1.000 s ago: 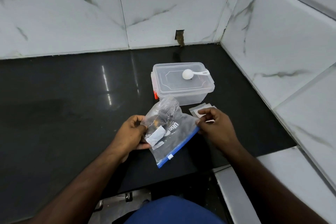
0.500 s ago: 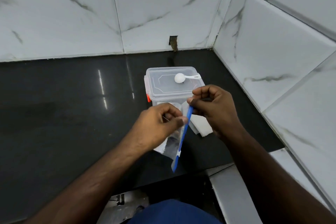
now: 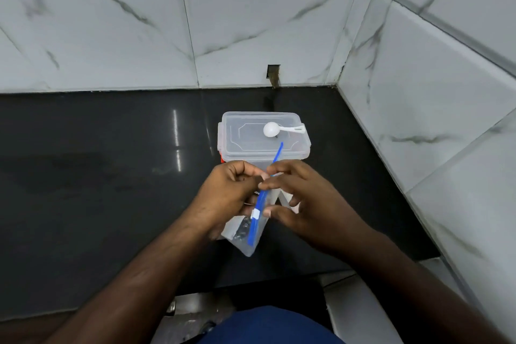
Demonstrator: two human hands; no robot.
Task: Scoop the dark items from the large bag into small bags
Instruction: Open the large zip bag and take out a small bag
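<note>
You hold one bag (image 3: 252, 234) above the near edge of the tabletop (image 3: 111, 176), between both hands. It is thin clear film with a blue zip strip (image 3: 258, 211) along its mouth; the strip runs edge-on from near to far. Expect the film to be soft, limp and slippery, and the whole bag to be light. The strip is the only stiff part, so take hold there.

The left hand (image 3: 226, 198) has its fingers curled onto the strip from the left. The right hand (image 3: 304, 201) pinches the strip from the right with thumb and fingertips, the other fingers spread. Both hands grip the same bag near the middle of the strip. To open it, you will likely need to pull the two lips apart at that point; a hold on the film alone would probably slip.

One cluster of dark items (image 3: 243, 229) shows through the film at the near end of the bag. The count of items cannot be read.

Just beyond the hands, some white flat pieces (image 3: 282, 197) lie on the tabletop; they may be the small bags, but the hands hide most of them and their number cannot be told.

Farther off stands one clear lidded box (image 3: 237, 137), with an orange clip at its left side. One white scoop (image 3: 272, 129) rests on its lid, bowl to the left, handle to the right. It looks rigid and light; take it by the handle.
</note>
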